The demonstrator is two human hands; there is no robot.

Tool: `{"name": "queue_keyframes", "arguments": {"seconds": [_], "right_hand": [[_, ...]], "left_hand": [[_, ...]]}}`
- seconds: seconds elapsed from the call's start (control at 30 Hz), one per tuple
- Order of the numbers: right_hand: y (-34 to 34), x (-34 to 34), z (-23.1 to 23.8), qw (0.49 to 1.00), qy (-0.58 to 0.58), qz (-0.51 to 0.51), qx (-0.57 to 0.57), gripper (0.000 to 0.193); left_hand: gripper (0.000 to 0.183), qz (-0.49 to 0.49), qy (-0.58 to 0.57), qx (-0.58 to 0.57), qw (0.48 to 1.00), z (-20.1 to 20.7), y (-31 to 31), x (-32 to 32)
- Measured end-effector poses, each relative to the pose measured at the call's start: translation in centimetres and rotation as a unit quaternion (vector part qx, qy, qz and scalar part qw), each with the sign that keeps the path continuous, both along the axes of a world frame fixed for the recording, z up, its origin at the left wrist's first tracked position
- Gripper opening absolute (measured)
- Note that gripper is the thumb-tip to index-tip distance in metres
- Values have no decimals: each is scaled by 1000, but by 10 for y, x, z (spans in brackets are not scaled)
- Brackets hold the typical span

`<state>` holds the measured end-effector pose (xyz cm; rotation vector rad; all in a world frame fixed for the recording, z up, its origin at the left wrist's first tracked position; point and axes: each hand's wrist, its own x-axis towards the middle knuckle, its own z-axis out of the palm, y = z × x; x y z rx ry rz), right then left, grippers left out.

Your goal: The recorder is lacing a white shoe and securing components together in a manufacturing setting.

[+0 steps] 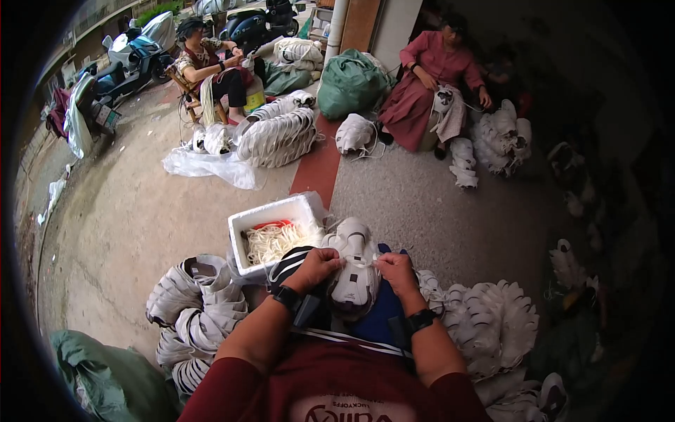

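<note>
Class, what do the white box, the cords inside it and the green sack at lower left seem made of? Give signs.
White box: probably matte plastic foam, given its thick, pale walls.
Cords: likely soft textile, dull off-white; they lie in a loose tangle.
Green sack: dull plastic or cloth; it creases softly, but no weave can be made out.

Soft daylight brightens the ground [140, 225] at left, while the far right sinks into deep shadow that swallows detail. The white shoe [351, 290] looks fairly sharp. Fisheye distortion bends the outer edges, and black vignetting rounds the corners.
</note>
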<state>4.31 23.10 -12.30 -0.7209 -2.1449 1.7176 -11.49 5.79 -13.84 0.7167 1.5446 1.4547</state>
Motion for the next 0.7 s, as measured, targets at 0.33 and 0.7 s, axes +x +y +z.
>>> {"name": "queue_keyframes", "arguments": {"seconds": [0.33,0.7], "right_hand": [[-5,-6,-7,995,1,-13,101,8],[-3,-25,-7,964,-72,46,252,9]], "left_hand": [[19,-6,15,46,999,-2,-4,3],[19,33,40,51,997,-5,-5,6]]}}
